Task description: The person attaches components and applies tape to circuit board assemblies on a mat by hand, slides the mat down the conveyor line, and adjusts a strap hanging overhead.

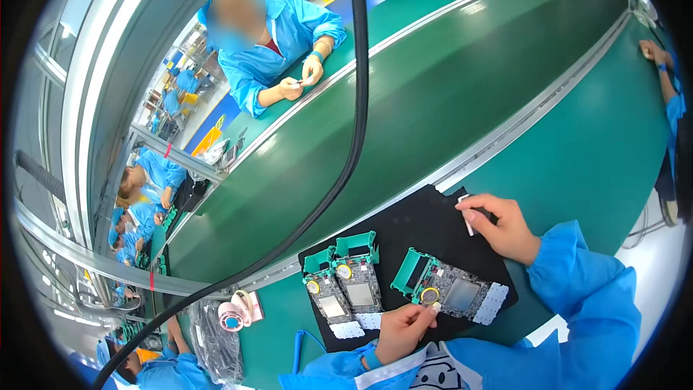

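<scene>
My right hand (503, 230) pinches a small white strip (465, 216) between thumb and fingers, over the far right edge of a black mat (433, 218). My left hand (401, 332) is closed at the near edge of a circuit board (460, 290), its thumb and fingertip pressed together beside a round yellow-rimmed part (429, 296). A tiny pale bit shows at that fingertip, too small to name. This board has a green plastic frame (410, 273) at its left end and white pads at its right. Two similar boards, a left one (330, 303) and a right one (359, 290), lie side by side left of it.
A pink-and-white tape roll (231, 315), a clear plastic bag (215, 339) and a blue pen-like tool (298, 350) lie left of the mat. A black cable (355, 137) hangs across my view. Beyond runs a green conveyor belt (433, 94); a person (278, 36) works across it.
</scene>
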Demonstrator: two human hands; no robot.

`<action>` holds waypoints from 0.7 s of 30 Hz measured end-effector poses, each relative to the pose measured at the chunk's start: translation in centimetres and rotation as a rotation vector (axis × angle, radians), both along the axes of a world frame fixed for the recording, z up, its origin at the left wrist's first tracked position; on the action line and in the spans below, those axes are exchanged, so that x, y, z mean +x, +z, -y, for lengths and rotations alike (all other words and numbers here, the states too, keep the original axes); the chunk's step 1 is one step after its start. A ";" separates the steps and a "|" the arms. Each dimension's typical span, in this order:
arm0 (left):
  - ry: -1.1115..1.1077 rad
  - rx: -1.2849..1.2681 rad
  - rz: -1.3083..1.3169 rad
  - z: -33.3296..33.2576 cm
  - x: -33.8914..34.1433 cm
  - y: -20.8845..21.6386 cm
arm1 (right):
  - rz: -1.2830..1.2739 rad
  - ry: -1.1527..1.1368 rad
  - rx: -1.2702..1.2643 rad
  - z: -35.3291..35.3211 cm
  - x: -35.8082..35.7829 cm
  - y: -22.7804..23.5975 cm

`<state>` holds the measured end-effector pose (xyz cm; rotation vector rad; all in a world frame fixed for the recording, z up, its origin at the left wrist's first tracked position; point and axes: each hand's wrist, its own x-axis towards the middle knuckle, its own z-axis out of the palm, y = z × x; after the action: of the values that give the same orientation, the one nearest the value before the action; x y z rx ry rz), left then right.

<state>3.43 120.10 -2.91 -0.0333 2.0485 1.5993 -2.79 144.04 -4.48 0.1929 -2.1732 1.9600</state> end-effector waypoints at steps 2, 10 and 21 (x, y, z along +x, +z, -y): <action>-0.001 0.002 -0.022 -0.1 0.3 -0.1 | 0.000 -0.029 -0.014 -0.2 0.1 0.0; -0.005 0.016 -0.057 0.0 0.1 -0.2 | 0.103 0.006 0.014 -0.7 -0.3 0.2; -0.071 -0.025 -0.167 -0.7 0.8 -0.5 | 0.196 0.024 -0.006 -1.7 0.8 0.0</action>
<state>4.22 120.79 -3.45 0.1674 2.1705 1.5791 -2.03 145.77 -4.52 0.0258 -2.2930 2.0773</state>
